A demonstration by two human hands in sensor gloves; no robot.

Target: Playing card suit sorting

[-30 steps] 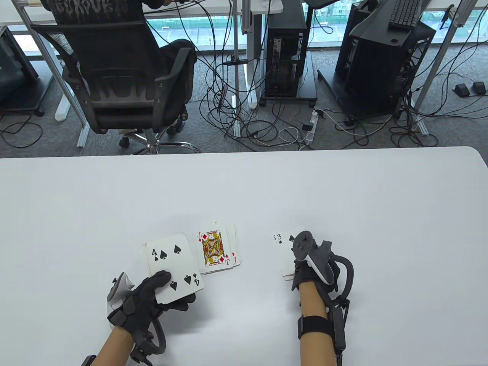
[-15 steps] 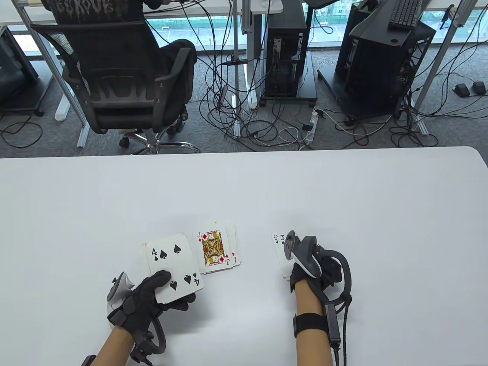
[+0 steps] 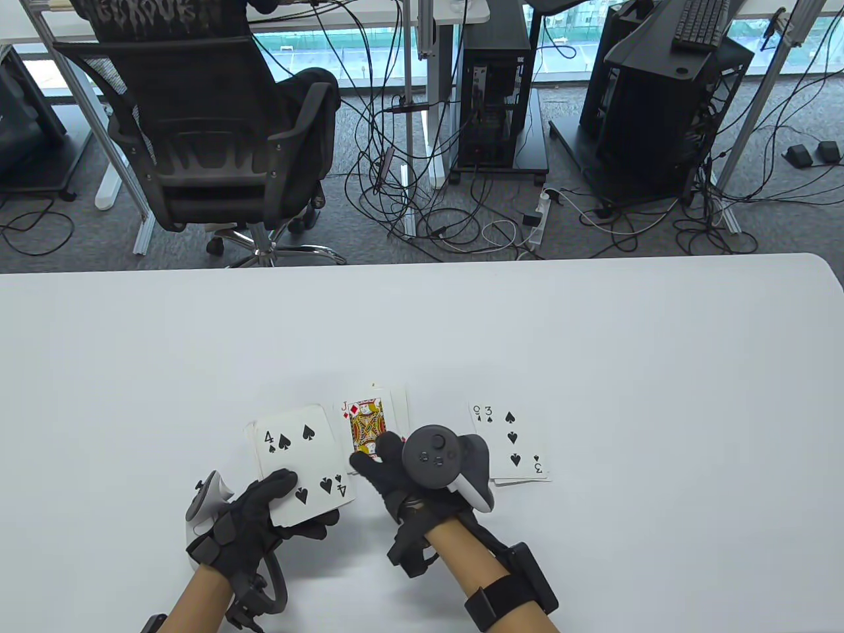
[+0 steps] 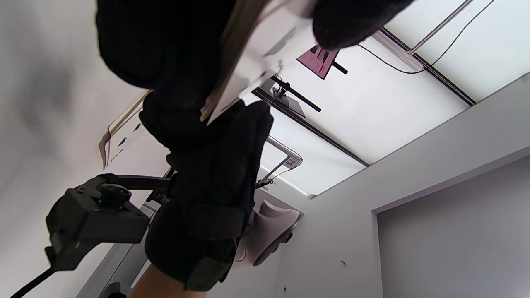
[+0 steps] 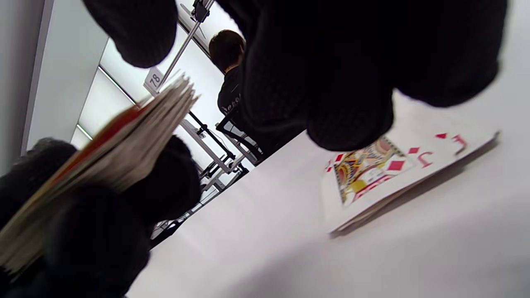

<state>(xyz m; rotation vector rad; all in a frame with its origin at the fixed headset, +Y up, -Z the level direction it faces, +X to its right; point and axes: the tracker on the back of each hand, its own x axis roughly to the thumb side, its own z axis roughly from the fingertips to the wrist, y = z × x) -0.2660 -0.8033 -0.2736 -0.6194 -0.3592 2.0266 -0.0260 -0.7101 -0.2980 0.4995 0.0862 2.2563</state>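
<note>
White table (image 3: 593, 330): left hand (image 3: 264, 514) grips deck (image 3: 300, 461), right hand (image 3: 389, 471) beside.

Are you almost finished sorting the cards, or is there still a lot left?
Two piles are started on the white table: a diamond pile topped by the jack of diamonds and a spade pile topped by the three of spades. The left hand holds a thick deck with the four of spades on top, and the right hand reaches toward it. That whole deck is left to sort.
</note>
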